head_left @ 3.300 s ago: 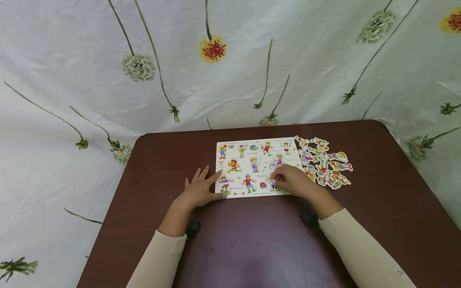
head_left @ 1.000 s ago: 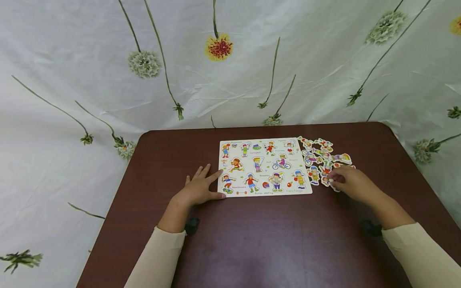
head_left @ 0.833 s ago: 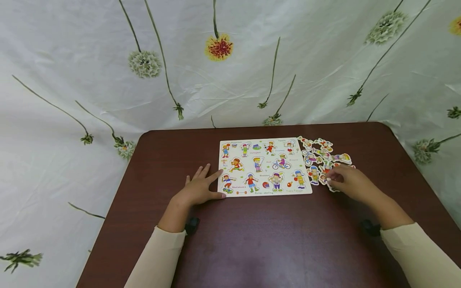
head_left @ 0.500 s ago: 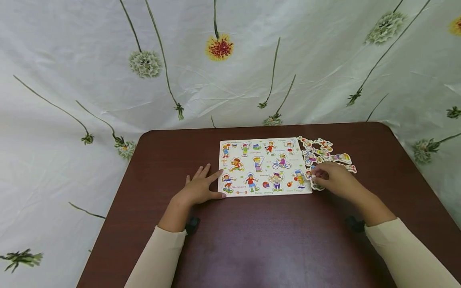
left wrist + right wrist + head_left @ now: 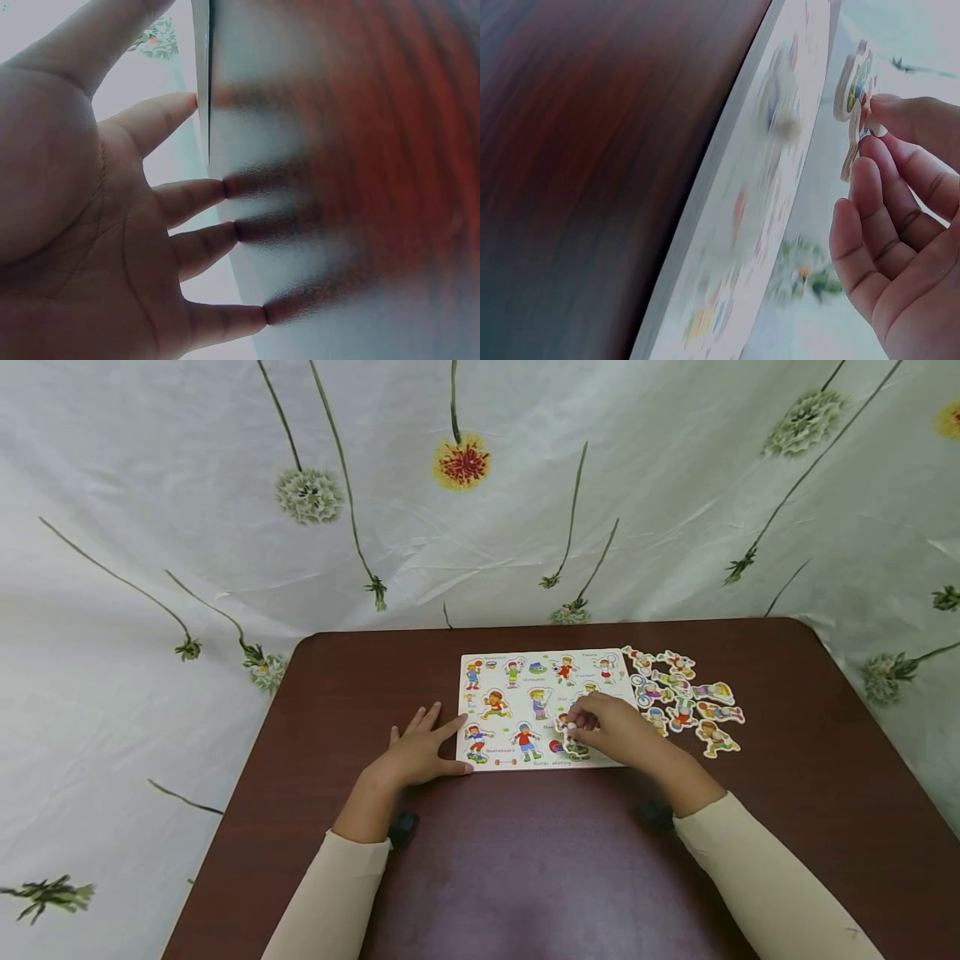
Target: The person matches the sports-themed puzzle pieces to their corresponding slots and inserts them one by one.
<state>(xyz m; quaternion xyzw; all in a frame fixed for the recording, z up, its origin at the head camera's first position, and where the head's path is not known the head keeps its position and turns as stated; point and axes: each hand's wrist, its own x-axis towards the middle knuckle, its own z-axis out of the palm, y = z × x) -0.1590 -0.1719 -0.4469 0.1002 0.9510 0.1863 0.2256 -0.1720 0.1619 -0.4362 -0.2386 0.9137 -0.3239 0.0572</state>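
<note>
My right hand (image 5: 617,732) pinches a flat figure-shaped puzzle piece (image 5: 853,94) between thumb and fingertips, by its small knob. The head view has that piece over the lower right part of the white puzzle board (image 5: 517,693); the right wrist view shows it tilted and raised off the surface. Printed sports figures cover the board, and my right hand hides some of them. Spread wide at the board's left edge is my left hand (image 5: 415,754), thumb and index finger touching the edge. In the left wrist view its fingertips (image 5: 229,187) rest on the glossy tabletop.
Several loose puzzle pieces (image 5: 682,714) lie close together right of the board, one of them a running figure (image 5: 717,739) nearest the front. Beneath everything is a dark brown table (image 5: 510,852). A white flowered cloth (image 5: 510,535) hangs behind its back edge.
From the loose group, my right hand has brought a puzzle piece leftward over the board. The running figure, hidden earlier, now shows. My left hand has stayed at the board's edge.
</note>
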